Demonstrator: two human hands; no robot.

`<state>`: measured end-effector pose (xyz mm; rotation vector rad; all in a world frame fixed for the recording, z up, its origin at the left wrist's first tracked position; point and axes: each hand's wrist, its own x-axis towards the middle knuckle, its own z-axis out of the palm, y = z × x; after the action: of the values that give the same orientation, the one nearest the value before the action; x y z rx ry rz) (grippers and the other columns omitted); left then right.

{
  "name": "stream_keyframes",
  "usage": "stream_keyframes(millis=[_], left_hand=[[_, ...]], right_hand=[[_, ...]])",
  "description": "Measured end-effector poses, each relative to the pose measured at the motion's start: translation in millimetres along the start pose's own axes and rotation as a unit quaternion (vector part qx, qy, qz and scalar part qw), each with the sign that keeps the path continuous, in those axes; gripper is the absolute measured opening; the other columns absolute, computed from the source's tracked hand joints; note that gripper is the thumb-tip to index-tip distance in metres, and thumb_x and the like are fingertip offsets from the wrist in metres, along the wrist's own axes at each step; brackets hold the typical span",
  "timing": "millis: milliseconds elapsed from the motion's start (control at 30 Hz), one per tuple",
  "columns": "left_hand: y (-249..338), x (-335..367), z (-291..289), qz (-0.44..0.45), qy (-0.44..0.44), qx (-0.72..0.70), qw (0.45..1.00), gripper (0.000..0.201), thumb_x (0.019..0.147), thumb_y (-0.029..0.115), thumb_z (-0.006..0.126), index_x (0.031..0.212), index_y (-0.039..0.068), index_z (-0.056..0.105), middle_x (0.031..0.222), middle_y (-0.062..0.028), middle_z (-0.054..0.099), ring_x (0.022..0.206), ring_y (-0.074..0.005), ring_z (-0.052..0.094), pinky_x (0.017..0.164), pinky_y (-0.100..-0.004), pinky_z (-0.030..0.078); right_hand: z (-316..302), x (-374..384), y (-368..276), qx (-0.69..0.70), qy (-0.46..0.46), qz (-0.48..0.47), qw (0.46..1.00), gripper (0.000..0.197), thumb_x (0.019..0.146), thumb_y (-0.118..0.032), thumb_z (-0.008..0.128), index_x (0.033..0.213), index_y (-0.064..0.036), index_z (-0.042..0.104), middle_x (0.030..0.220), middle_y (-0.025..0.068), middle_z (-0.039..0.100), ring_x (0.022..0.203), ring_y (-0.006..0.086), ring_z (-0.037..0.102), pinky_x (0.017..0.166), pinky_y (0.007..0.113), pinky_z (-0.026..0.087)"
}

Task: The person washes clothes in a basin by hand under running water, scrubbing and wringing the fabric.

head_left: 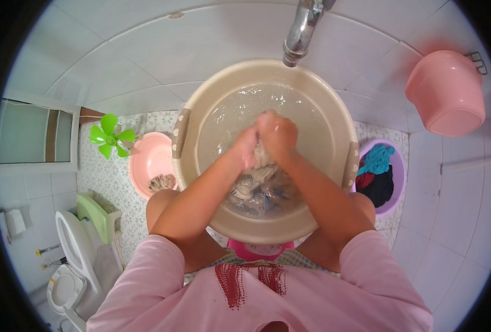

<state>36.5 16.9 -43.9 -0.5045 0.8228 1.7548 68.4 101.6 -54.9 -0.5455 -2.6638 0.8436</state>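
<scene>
A large beige basin (212, 94) of cloudy water stands between my knees. Over its middle my hands are closed together on a wet beige cloth (263, 159), whose lower end hangs into the water. My left hand (247, 146) wraps the cloth from the left. Beside it and slightly higher, my right hand (279, 134) is curled into a fist on the same cloth; part of the cloth is hidden inside the fingers. Nearer to me, a heap of wet grey and bluish clothes (256, 193) lies partly under the water.
A metal tap (299, 39) juts out above the basin's far rim. To the left stands a pink basin (145, 157) with a wrung cloth (162, 182), beside green fan blades (109, 135). At right are a purple tub (399, 182) of clothes and a hanging pink bucket (445, 91).
</scene>
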Motion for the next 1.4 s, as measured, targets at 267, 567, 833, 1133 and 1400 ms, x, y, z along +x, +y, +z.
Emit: stream_keyframes(millis=[267, 567, 833, 1133, 1400], left_hand=[[16, -11, -41, 0.297, 0.06, 0.617, 0.726, 0.056, 0.079, 0.018, 0.06, 0.129, 0.007, 0.036, 0.115, -0.0229, 0.051, 0.1, -0.0329, 0.054, 0.087, -0.037, 0.042], [21, -7, -17, 0.157, 0.103, 0.324, 0.927, 0.068, 0.077, 0.016, 0.062, 0.134, 0.011, 0.024, 0.118, -0.0142, 0.046, 0.102, -0.0288, 0.05, 0.085, -0.0376, 0.044], [34, 16, -62, 0.008, -0.154, -0.014, 0.988, 0.038, 0.085, 0.045, 0.052, 0.082, 0.007, 0.054, 0.079, -0.0085, 0.059, 0.067, -0.0204, 0.056, 0.057, -0.036, 0.047], [8, -3, -8, 0.022, 0.079, 0.132, 0.988, 0.033, 0.084, 0.035, 0.054, 0.088, 0.003, 0.057, 0.078, -0.0083, 0.06, 0.069, -0.0233, 0.058, 0.065, -0.037, 0.048], [17, 7, -58, 0.398, 0.105, 0.668, 0.62, 0.049, 0.075, 0.01, 0.063, 0.118, -0.001, 0.044, 0.108, -0.0191, 0.052, 0.102, -0.0302, 0.051, 0.088, -0.036, 0.04]], right_hand=[[-2, 12, 26, -0.062, -0.056, 0.133, 0.988, 0.02, 0.082, -0.028, 0.051, 0.09, -0.0114, 0.06, 0.096, 0.0175, 0.06, 0.094, 0.033, 0.056, 0.076, 0.044, 0.044], [44, -8, 80, -0.114, -0.103, 0.049, 0.987, 0.037, 0.079, -0.031, 0.054, 0.103, -0.0033, 0.055, 0.108, 0.0204, 0.055, 0.104, 0.036, 0.051, 0.086, 0.043, 0.042], [-10, -29, -57, 0.219, -0.095, 0.071, 0.968, 0.024, 0.082, -0.026, 0.048, 0.086, -0.003, 0.055, 0.076, 0.0205, 0.059, 0.073, 0.0402, 0.056, 0.067, 0.047, 0.044], [-3, 12, -3, 0.06, 0.039, 0.003, 0.997, 0.025, 0.082, -0.026, 0.047, 0.073, -0.0044, 0.054, 0.063, 0.0175, 0.055, 0.064, 0.039, 0.054, 0.062, 0.047, 0.043], [8, 13, 55, -0.049, -0.133, -0.023, 0.99, 0.034, 0.082, -0.025, 0.051, 0.104, 0.0007, 0.052, 0.105, 0.0239, 0.054, 0.096, 0.0391, 0.053, 0.084, 0.045, 0.042]])
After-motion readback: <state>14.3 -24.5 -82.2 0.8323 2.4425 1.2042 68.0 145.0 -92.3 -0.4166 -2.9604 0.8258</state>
